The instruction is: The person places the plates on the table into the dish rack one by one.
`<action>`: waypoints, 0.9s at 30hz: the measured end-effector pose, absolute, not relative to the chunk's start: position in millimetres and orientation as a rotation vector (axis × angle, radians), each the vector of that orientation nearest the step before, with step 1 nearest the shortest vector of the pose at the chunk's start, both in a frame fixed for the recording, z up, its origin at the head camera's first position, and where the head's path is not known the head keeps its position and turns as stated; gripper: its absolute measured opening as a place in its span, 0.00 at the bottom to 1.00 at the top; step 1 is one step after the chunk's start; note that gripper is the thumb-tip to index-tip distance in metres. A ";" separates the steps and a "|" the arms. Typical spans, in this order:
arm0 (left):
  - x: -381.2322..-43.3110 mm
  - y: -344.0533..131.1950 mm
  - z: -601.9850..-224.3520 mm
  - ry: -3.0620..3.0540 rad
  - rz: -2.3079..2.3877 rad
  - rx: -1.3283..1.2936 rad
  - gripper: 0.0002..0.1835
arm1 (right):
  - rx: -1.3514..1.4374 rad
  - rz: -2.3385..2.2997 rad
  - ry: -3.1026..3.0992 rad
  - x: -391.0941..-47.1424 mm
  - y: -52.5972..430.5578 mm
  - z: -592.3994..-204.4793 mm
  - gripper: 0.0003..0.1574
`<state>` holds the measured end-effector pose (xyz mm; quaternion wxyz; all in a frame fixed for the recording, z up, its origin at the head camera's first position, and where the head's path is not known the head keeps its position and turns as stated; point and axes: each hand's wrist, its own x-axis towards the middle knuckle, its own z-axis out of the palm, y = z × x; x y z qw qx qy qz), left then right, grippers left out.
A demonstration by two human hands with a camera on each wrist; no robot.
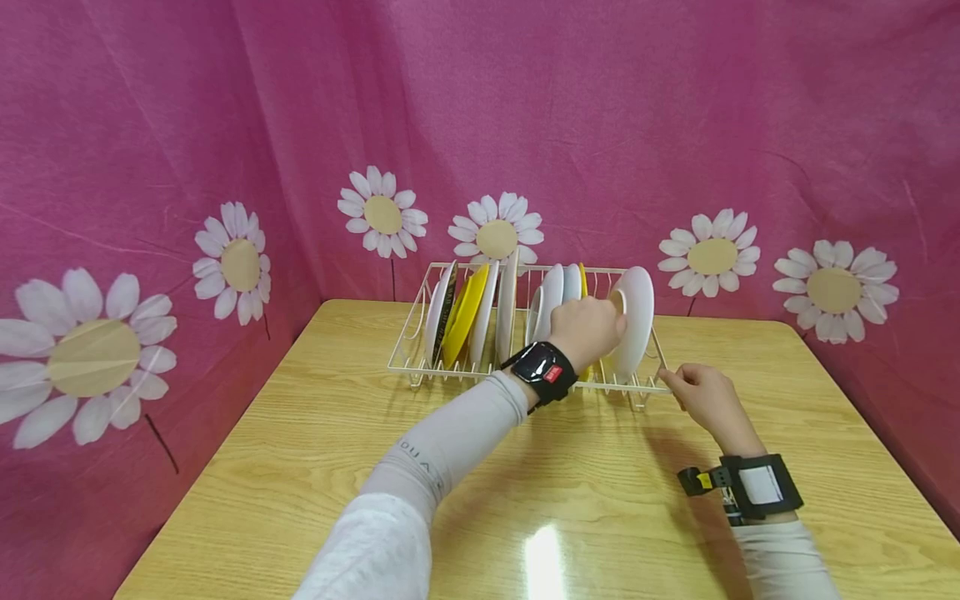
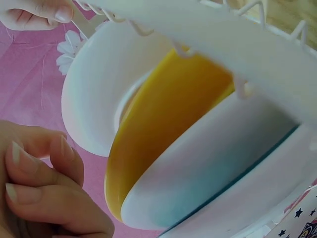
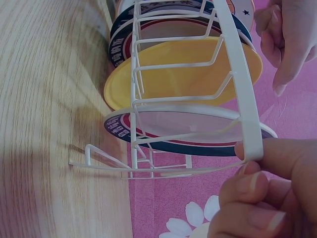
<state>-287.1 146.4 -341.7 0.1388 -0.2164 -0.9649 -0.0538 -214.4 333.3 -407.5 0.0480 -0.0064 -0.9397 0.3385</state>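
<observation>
A white wire dish rack holds several plates on edge. My right hand pinches the rack's near right corner between thumb and fingers; the right wrist view shows the grip on its white rail. My left hand is over the rack's right part, beside the end white plate. In the left wrist view its loosely curled fingers hold nothing and stay apart from the plates. A yellow plate stands inward of the end plate, whose other face has a dark patterned rim.
On the rack's left side stand another yellow plate, a dark-patterned plate and white plates. The rack rests on a wooden table. Behind and beside it hangs a pink curtain with daisies.
</observation>
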 end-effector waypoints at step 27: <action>-248.4 7.5 -356.3 -2.382 -0.255 -0.832 0.13 | -0.068 1.044 -2.892 -208.5 341.4 -407.3 0.32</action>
